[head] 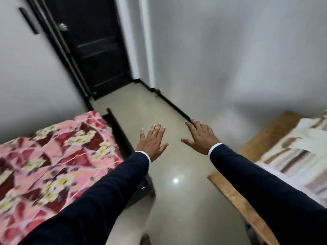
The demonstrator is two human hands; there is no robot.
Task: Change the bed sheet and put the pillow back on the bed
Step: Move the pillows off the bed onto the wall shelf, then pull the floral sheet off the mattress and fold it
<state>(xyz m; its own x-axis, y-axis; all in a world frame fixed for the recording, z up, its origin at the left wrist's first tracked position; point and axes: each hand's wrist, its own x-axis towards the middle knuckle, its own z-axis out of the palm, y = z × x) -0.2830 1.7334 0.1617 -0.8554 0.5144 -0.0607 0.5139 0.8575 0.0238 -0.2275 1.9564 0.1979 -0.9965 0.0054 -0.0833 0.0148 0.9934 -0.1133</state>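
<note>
Two dark sleeves with white cuffs reach forward from the bottom of the view. Left hand (151, 142) and right hand (200, 137) both held out flat, palms down, fingers straight and spread, over bare floor (177, 200). Neither grip holds anything; neither touches cloth.

Left of the aisle: bed (122, 131) with a dark frame, covered by a pink and red flowered sheet (53, 156), lying fairly smooth. Right of the aisle: a wooden bed (235, 197) carrying striped white and brown bedding (297, 152), bunched. Blur is heavy on that side; cannot tell whether a pillow lies among it. No pillow plainly in sight.

Ahead: dark door (95, 46), shut, at the end of the aisle; grey walls either side.

Judgement: hands free between the beds, so this reads as a start or a gap between steps, not a step under way. Which bed is to be changed is not settled by the view. Next move calls for turning to that bed, taking a sheet edge or corner in both hands, and finding the pillow.
</note>
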